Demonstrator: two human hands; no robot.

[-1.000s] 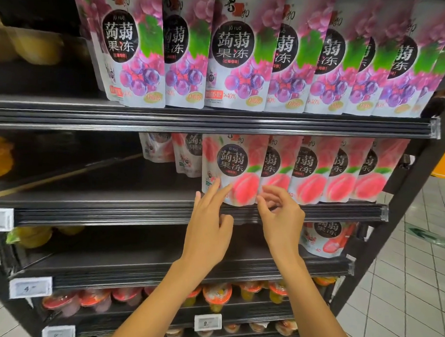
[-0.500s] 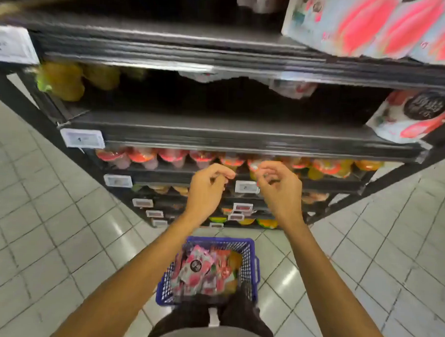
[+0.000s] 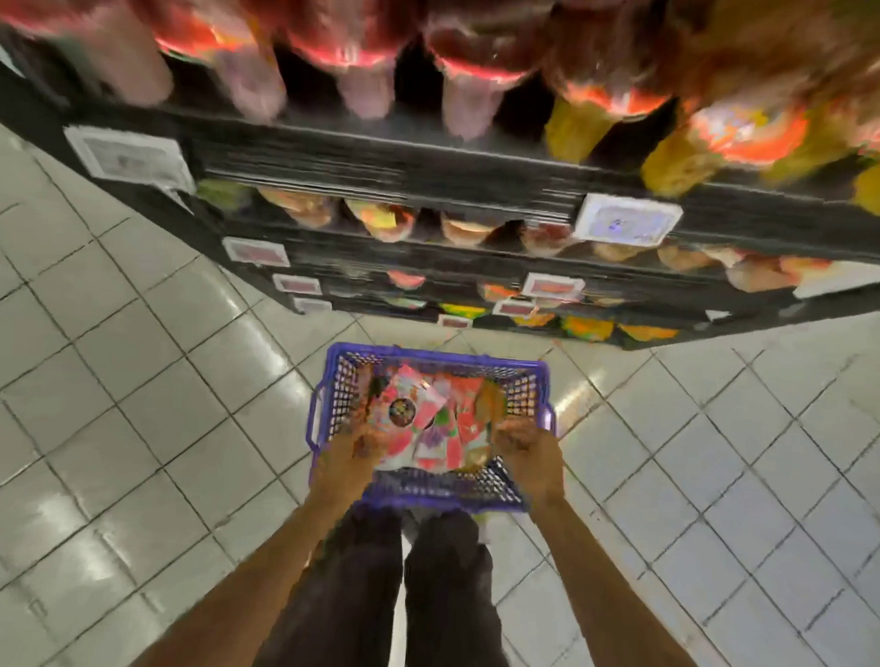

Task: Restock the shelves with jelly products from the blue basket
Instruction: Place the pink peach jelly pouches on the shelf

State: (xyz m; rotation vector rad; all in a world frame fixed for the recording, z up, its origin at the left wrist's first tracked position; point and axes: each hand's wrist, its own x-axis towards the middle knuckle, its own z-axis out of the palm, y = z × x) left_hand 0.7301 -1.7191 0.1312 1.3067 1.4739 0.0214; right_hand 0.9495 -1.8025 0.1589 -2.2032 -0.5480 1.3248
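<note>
Dropped from shelf level into blue basket [image 3: 429,357] on pale tiled floor [image 3: 124,370], centre frame; left hand [image 3: 351,448], right hand [image 3: 527,460] among jelly pouches [image 3: 416,415], grip unclear through blur. Dark shelves [image 3: 434,181] across top.

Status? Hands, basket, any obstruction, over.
Left hand and right hand low in the blue basket, at the jelly pouches. Grip too blurred to call. Nothing between hands and pouches.
</note>
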